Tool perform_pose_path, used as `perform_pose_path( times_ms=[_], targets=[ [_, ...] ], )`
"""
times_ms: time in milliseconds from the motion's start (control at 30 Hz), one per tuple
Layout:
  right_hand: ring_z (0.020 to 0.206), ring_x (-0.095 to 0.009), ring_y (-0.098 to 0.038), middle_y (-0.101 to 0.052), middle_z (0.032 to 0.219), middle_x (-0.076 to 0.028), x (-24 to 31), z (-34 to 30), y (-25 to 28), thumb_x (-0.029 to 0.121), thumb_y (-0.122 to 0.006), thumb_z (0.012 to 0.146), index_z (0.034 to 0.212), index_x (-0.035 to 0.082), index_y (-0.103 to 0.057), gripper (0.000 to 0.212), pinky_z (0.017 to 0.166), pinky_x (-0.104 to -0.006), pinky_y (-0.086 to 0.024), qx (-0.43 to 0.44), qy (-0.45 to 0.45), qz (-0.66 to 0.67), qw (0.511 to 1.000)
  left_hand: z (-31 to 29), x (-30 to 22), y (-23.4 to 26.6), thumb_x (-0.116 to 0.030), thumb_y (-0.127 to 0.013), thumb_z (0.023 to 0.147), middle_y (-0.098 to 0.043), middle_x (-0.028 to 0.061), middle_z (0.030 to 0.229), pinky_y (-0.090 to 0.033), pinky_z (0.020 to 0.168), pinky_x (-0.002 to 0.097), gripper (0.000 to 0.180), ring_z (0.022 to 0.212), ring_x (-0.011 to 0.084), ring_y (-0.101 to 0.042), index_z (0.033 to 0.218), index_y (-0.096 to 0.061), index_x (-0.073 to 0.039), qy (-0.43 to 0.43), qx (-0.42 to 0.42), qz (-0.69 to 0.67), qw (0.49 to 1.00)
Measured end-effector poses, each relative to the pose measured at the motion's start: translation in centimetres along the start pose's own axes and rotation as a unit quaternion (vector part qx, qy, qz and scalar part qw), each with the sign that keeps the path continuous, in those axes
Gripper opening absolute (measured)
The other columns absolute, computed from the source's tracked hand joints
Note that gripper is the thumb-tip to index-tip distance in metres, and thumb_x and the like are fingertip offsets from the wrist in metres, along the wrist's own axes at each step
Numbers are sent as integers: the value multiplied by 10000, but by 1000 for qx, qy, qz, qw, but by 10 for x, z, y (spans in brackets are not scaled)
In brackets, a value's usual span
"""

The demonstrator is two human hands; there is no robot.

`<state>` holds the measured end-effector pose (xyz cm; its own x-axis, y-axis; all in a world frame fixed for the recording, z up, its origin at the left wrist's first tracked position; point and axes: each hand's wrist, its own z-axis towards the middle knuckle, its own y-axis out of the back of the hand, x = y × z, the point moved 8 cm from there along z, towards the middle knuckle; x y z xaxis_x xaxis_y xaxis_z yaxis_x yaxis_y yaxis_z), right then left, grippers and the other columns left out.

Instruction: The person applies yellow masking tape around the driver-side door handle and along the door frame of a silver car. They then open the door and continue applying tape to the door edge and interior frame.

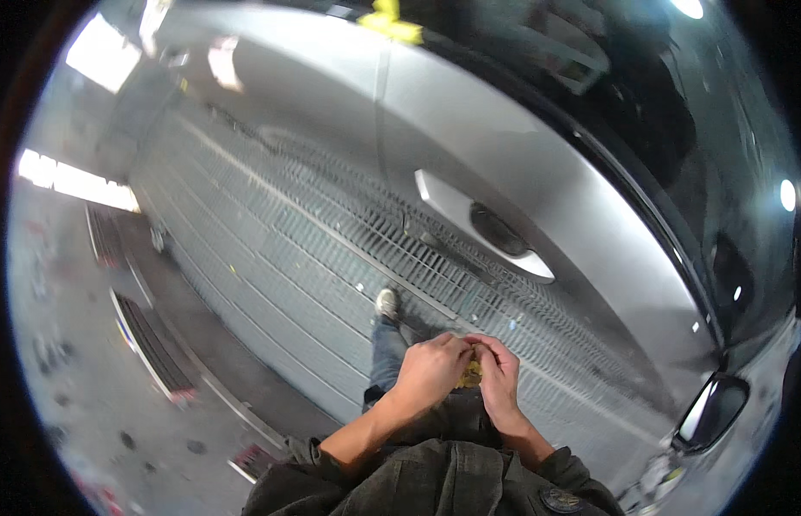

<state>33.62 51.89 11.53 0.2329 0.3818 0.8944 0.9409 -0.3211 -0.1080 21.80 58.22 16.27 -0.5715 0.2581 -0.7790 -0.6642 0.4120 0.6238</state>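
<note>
Both hands meet in front of the waist: the left hand and right hand pinch a small crumpled yellow piece of material between pressed-together fingers. It sits just between the palms, above the grey metal floor grating, beside the silver car door. Working it well probably calls for short, close fingertip moves, held clear of the grating.

I stand on a grey metal floor grating; my shoe rests at its five o'clock, perhaps amid small debris.
</note>
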Motion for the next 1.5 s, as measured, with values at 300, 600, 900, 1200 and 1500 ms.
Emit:
perform_pose_path(
  times_ms=[300, 600, 900, 1200, 1500],
  targets=[
    [646, -178, -576, -611, 758, -83, -71, -18, 38, 280, -446, 987, 862, 32, -588, 312, 602, -312, -488, -43, -266, -81, 960, 8, 85, -13, -125, -762, 841, -655, 113, 789, -522, 596, 344, 103, 651, 242, -652, 900, -744, -42, 55, -225, -353, 907],
    [983, -247, -642, -664, 1048, -90, -106, -25, 26, 172, -635, 900, 1012, 10, -613, 199, 900, -379, -490, -61, -410, -172, 893, 59, 140, -23, -146, -756, 867, -561, 35, 672, -418, 527, 299, 119, 555, 122, -518, 943, -781, -58, 151, -260, -581, 756],
    [1266, -241, -521, -572, 1357, -121, -93, -21, -13, 182, -630, 977, 1381, -2, -504, 462, 1025, -371, -447, 117, -403, -441, 793, 121, 112, -11, -137, -704, 899, -647, 75, 660, -451, 555, 303, 169, 571, 121, -572, 970, -761, 5, 155, -219, -681, 682],
    [1091, -164, -617, -678, 1172, -69, -85, -25, -17, 169, -599, 1013, 1221, -12, -635, 278, 947, -333, -479, 81, -400, -257, 876, 127, 112, -13, -154, -712, 895, -628, -8, 647, -394, 527, 245, 201, 578, 52, -519, 944, -758, 35, 199, -158, -691, 676],
    [1059, -157, -628, -693, 1124, -68, -89, -26, -22, 150, -619, 994, 1154, -17, -675, 237, 938, -324, -481, 89, -416, -178, 887, 137, 115, -19, -150, -716, 890, -659, -3, 712, -406, 542, 241, 181, 617, 49, -536, 944, -761, 17, 195, -117, -689, 688]
  ],
)
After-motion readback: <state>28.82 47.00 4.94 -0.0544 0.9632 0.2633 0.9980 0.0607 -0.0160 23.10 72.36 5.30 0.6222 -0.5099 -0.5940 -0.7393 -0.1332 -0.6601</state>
